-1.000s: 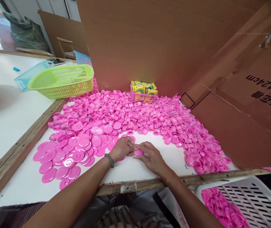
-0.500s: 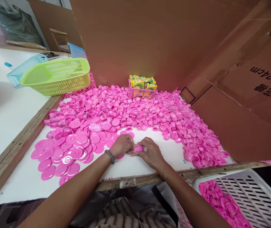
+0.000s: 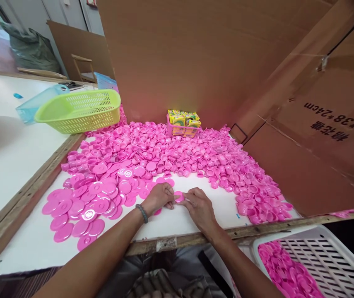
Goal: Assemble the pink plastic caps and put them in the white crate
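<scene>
Between my two hands, above the bare white tabletop, is a small round pink plastic piece (image 3: 179, 196). My left hand (image 3: 158, 197), with a beaded bracelet at the wrist, pinches its left edge. Thumb and fingertips of my right hand (image 3: 199, 208) grip the right edge. Fingers cover parts of the piece, so I cannot tell whether it is a toy saucer or a toy cup. Loose pink toy saucers (image 3: 99, 205) lie overlapping left of my left hand. Behind both hands spreads a heap of pink toy cups (image 3: 177, 151).
A pink basket (image 3: 183, 131) with small yellow boxes (image 3: 183, 119) stands at the back. Left is a green basket (image 3: 80, 114). Cardboard (image 3: 195, 54) walls the back and right. A wooden edge (image 3: 192, 239) runs along the front. A white crate (image 3: 335, 252) holds pink parts, lower right.
The pink piece has turned between my fingers and shows a flatter, rounder face. Both hands stay together in nearly the same place. The camera view has tilted slightly.
</scene>
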Available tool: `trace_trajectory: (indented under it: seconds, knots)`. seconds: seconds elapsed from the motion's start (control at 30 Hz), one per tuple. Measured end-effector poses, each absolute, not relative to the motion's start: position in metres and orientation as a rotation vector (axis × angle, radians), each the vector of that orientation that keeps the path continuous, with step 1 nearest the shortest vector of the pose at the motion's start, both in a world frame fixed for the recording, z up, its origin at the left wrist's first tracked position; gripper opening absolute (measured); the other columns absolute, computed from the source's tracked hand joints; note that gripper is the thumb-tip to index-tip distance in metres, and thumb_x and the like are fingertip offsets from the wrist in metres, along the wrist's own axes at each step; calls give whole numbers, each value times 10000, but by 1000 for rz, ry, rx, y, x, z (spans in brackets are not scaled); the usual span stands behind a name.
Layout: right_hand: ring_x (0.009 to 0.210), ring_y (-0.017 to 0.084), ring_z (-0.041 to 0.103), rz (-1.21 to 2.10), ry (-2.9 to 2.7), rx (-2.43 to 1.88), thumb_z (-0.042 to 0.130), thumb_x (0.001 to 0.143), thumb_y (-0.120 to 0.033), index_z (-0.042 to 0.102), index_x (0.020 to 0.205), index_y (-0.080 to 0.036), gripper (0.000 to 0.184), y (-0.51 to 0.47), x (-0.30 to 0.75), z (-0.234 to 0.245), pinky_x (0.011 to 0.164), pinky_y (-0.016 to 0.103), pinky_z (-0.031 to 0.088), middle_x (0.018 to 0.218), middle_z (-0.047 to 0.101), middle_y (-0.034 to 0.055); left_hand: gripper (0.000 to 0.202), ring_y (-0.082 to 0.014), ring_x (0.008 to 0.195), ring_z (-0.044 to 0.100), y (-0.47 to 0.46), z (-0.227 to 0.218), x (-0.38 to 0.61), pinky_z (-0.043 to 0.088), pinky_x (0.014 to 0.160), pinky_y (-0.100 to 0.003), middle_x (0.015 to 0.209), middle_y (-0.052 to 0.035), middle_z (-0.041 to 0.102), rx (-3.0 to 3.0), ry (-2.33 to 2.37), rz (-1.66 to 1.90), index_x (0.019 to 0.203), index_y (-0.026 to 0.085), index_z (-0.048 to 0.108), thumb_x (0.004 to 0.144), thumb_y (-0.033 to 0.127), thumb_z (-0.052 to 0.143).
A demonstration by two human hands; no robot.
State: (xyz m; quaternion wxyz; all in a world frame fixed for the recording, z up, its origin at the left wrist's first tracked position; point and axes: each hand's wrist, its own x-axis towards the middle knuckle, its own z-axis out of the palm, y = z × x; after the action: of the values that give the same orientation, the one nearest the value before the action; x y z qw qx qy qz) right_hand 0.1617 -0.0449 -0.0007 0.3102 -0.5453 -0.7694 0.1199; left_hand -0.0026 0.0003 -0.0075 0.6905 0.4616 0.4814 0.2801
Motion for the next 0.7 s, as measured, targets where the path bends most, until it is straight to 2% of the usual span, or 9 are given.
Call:
trace_trajectory:
  seconds: [0.1, 0.27, 0.57, 0.7]
  knots:
    - [752, 157, 484, 330, -2058, -1439, 539, 819, -268, 649, 849, -228, 121, -44, 160, 1, 659, 276, 420, 787, 523, 27, 357, -125, 429, 592, 1, -5, -2, 474, 422, -205, 515, -17, 618, 1024, 1088, 624, 704, 137, 460, 599, 364, 715]
    - [779, 165, 493, 347, -2093, -1379, 565, 800, -314, 622, 993, -231, 218, -39, 157, 0, 672, 281, 430, 823, 548, 35, 339, -136, 426, 593, 3, -3, -2, 481, 422, -218, 468, -16, 598, 1003, 1145, 611, 679, 140, 460, 629, 389, 685]
    - [713, 156, 481, 461, -2107, -1387, 593, 772, -354, 661, 814, -222, 154, -30, 157, 2, 627, 272, 408, 705, 510, 17, 266, -146, 407, 583, 3, -5, 2, 493, 420, -246, 429, 16, 565, 1003, 1211, 583, 692, 154, 439, 663, 286, 667]
    - [743, 163, 498, 494, -2035, -1353, 597, 775, -324, 644, 951, -243, 199, -32, 157, -5, 652, 286, 428, 756, 543, 22, 310, -135, 393, 570, 2, 0, 1, 473, 391, -220, 436, 31, 556, 1024, 1142, 639, 743, 162, 413, 656, 291, 681]
